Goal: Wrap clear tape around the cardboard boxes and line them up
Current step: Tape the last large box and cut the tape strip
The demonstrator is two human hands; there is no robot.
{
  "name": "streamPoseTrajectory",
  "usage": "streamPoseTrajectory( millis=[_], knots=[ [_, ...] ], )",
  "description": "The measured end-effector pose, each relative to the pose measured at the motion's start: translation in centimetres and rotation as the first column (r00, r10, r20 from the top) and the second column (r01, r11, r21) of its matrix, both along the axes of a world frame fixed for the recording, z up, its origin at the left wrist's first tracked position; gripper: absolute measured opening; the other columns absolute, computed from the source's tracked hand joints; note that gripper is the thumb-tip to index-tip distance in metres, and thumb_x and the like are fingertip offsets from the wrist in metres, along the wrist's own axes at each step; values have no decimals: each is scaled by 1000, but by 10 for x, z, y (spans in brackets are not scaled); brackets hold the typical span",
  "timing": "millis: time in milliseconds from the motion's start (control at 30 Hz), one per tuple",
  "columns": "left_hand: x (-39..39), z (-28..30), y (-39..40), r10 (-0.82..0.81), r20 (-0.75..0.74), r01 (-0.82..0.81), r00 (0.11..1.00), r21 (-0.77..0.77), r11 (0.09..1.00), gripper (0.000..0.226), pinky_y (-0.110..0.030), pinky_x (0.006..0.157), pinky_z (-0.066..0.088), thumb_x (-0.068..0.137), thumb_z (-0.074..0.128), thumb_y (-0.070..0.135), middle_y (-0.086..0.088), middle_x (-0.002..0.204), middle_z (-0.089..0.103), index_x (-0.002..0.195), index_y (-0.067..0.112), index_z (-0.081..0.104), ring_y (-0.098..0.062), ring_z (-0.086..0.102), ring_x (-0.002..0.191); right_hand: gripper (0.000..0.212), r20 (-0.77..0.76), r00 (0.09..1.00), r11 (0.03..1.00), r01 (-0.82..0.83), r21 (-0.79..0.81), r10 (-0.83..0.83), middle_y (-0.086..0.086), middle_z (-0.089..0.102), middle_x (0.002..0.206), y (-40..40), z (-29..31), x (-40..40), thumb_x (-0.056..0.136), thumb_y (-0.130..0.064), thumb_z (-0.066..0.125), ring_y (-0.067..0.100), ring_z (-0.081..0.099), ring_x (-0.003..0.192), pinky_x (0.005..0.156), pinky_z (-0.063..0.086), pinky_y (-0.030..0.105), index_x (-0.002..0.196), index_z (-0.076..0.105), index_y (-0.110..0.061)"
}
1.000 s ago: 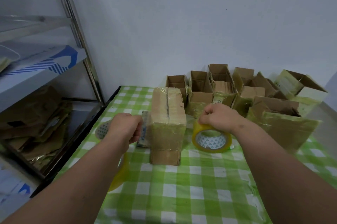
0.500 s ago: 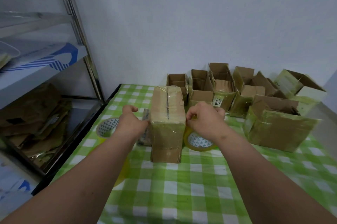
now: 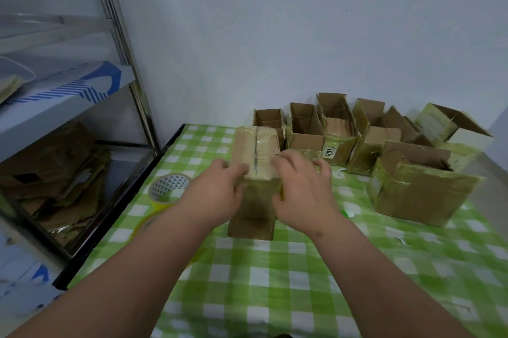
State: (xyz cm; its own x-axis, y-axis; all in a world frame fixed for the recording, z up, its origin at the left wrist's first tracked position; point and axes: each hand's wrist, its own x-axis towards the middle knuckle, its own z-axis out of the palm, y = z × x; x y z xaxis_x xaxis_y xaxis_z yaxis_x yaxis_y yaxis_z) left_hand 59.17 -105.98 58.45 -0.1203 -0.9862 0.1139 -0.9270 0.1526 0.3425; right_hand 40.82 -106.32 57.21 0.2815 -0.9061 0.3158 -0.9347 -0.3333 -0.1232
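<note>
Both hands on the taped box, mid-table.

The box stands upright on the checked cloth, in front of a row of open boxes along the wall. The left hand grips its left side with curled fingers; the right hand rests against its right side, fingers spread and loosely bent. A tape roll lies just left of the left hand.
</note>
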Motion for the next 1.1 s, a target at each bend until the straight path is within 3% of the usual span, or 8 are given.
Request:
streamPoseTrajectory(
  millis=[133,233,433,600,733,867,1000,1100],
  knots=[
    [-9,-8,0,-36,113,47,993,-90,995,46,-40,109,36,99,49,31,0,156,11,144,27,41,-23,23,142,53,-76,995,996,-76,-56,72,-4,58,128,-1,-9,9,75,-20,60,20,51,127,109,10,46,129,59,-23],
    [-16,-16,-1,-103,128,115,986,-91,989,53,-32,121,9,105,38,32,0,162,18,155,26,24,-24,11,149,52,-56,996,993,-73,-89,69,-5,62,125,2,-12,14,84,-29,46,20,52,127,108,12,49,135,56,-25],
    [-5,-16,-15,-99,10,99,995,-121,988,41,-31,109,30,100,48,42,10,150,44,140,35,53,-23,29,128,52,36,995,992,-92,-88,95,-7,67,124,-1,-2,16,95,-42,27,13,54,125,112,11,48,120,68,-24],
    [6,-21,-20,-127,-178,124,976,-30,992,42,-36,114,23,100,41,47,14,148,41,140,36,52,-17,23,133,34,104,987,993,-117,-36,120,-10,63,133,-12,-3,4,101,-36,46,7,48,133,117,17,48,126,67,-25],
    [3,-24,-21,-98,-193,82,976,-89,993,36,-31,112,23,101,49,36,17,145,45,136,38,55,-14,26,132,19,112,986,983,-103,-155,121,-7,74,112,-18,-12,7,91,-27,66,13,64,115,108,35,52,106,77,-23],
    [4,-30,-20,-96,-178,72,979,-135,988,38,-36,114,34,101,51,32,17,149,45,139,37,53,-12,38,139,16,60,982,964,-165,-208,181,-3,77,101,-21,-10,5,84,-24,66,15,71,103,100,46,47,94,78,-21],
    [9,-34,-16,-142,-294,114,945,-111,987,46,-31,120,25,103,45,16,17,155,32,146,32,44,-6,28,145,39,35,986,986,-163,-28,164,3,50,148,-16,-6,-6,102,-27,45,18,42,141,119,25,42,139,55,-16],
    [12,-34,-16,-152,-369,138,917,-64,988,50,-29,122,19,103,41,6,18,157,27,148,29,40,-4,22,147,47,-3,993,989,-119,87,119,1,24,162,-14,-2,-9,106,-31,28,14,19,150,124,9,40,151,36,-20]
  ],
)
